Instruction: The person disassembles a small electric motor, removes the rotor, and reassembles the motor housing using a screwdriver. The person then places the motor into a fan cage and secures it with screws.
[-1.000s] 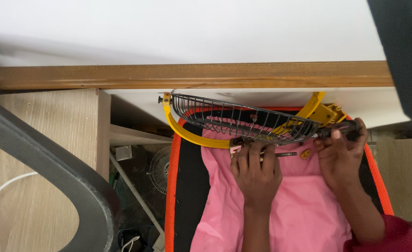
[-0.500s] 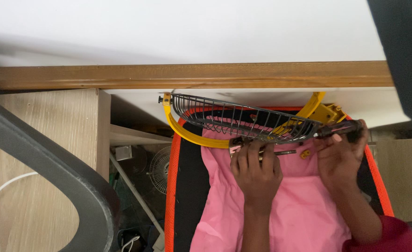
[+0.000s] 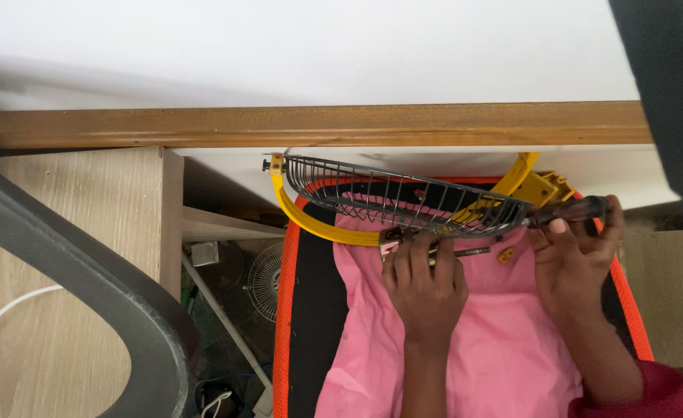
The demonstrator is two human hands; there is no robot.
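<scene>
Pink cloth: a pink cloth (image 3: 465, 356) lies nearest, spread over a black pad with an orange edge (image 3: 283, 310); it seems to serve as a soft lap surface under the work, so small parts would land on it.

Left hand: the left hand (image 3: 426, 286) rests palm-down on the cloth, fingers curled up over the lower rim of the wire guard, pinning it. The grip looks meant to steady the piece while the other hand works.

Right hand: the right hand (image 3: 577, 259) is closed around a dark handle (image 3: 581, 210), which looks like a screwdriver; its tip points left into the guard's rim beside a yellow bracket (image 3: 539, 188).

Small parts: a yellow clip (image 3: 505, 255) lies loose on the cloth between the hands, and a thin dark bar (image 3: 465, 251) lies just beside the left fingertips.

Wire guard: the wire guard (image 3: 399, 200), a shallow dome of dark metal wires like a fan grille, lies on its side just beyond both hands, above the cloth. A curved yellow band (image 3: 310, 220) runs around its rim, with a small black knob at the far left end.

Behind: a white desk top with a wooden edge (image 3: 302, 124) spans the view past the guard.

Left side: a small fan (image 3: 264, 279) and cables sit low beneath a pale wooden shelf (image 3: 70, 232); a grey curved bar (image 3: 86, 294) crosses in front.
</scene>
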